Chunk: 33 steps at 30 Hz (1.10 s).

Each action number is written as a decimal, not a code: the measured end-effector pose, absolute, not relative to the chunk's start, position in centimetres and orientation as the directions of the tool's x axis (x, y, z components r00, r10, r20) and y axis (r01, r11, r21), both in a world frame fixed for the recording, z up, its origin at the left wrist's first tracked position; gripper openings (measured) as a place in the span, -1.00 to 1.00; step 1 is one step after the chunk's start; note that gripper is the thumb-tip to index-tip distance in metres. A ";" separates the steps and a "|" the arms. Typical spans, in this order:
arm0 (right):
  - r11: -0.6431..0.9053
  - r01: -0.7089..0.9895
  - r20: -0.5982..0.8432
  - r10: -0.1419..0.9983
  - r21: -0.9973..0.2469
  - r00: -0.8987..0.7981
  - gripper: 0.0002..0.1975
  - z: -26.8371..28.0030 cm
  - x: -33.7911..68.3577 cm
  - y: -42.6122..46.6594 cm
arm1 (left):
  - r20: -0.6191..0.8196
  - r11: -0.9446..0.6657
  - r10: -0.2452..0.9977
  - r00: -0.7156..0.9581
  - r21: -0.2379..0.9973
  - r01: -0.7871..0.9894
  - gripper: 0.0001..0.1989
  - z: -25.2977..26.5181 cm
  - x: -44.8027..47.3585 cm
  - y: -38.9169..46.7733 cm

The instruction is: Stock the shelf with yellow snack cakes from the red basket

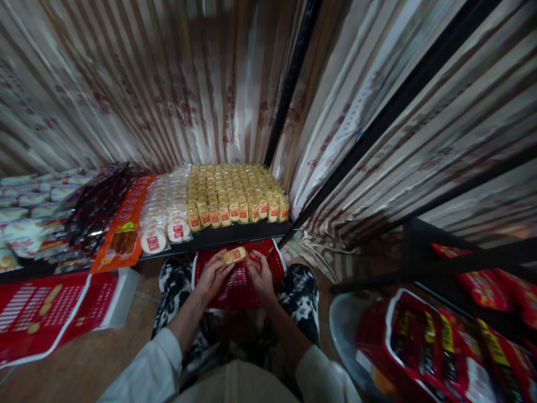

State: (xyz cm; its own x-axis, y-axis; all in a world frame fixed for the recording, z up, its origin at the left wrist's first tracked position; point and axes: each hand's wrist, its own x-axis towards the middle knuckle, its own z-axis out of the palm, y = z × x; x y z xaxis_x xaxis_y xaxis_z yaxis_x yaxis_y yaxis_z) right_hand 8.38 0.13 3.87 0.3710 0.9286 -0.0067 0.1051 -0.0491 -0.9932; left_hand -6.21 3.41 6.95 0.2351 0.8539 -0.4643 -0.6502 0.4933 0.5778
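Observation:
Over a red plastic basket [239, 291] between the knees, a small yellow wrapped snack cake [235, 256] with a red-and-white label is held level. My left hand [213, 274] pinches its left end between thumb and fingers. At the other end, the fingers of my right hand [260, 273] close on what looks like the edge of the clear wrapper. Just beyond the basket, matching yellow wrapped cakes [235, 193] stand in tight rows on a black shelf [243, 231]. Round white wrapped cakes [178, 225] are stacked left of them.
Further left on the shelf lie an orange snack packet [126, 224], dark packets [92, 215] and white packets [29, 229]. Another red basket [54, 308] is at the left. At right, a red basket [392, 324] holds red packets beside black metal posts [348, 179]. A striped curtain [168, 84] hangs behind.

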 end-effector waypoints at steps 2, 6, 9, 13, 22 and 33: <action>-0.140 -0.092 -0.164 0.915 -0.986 0.368 -0.57 3.7 8.2 0.6 | -0.445 0.483 0.863 0.240 0.588 -0.648 -0.70 7.1 -5.8 3.6; -0.166 -0.204 -0.229 0.912 -0.965 0.341 -0.50 3.9 8.0 1.4 | -0.441 0.482 0.867 0.234 0.617 -0.622 -0.65 7.5 -5.0 3.6; -0.143 -0.036 -0.146 0.909 -0.989 0.392 -0.49 4.3 8.5 1.7 | -0.463 0.474 0.870 0.170 0.690 -0.547 -0.63 7.7 -4.6 3.9; 0.016 0.503 0.194 0.932 -0.864 0.305 -0.54 5.5 9.9 1.6 | -0.410 0.404 0.909 0.074 0.826 -0.392 -0.62 8.1 -4.5 4.9; 0.168 0.810 0.316 0.948 -0.562 0.023 -0.55 7.8 9.9 2.6 | -0.187 0.195 0.980 0.072 0.973 -0.123 -0.63 11.3 -3.1 8.0; 0.035 0.727 0.337 0.901 -0.686 0.275 -0.59 8.6 8.6 8.3 | 0.001 -0.001 0.995 -0.105 1.000 0.001 -0.76 11.7 -2.0 9.5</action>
State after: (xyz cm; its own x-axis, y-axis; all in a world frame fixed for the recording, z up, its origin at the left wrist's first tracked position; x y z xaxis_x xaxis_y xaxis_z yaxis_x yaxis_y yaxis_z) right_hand 8.62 8.27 8.55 0.2747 0.9006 0.3370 0.7267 0.0350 -0.6860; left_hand -2.02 9.54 11.65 -0.1047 0.9945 0.0011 0.0009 -0.0010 1.0000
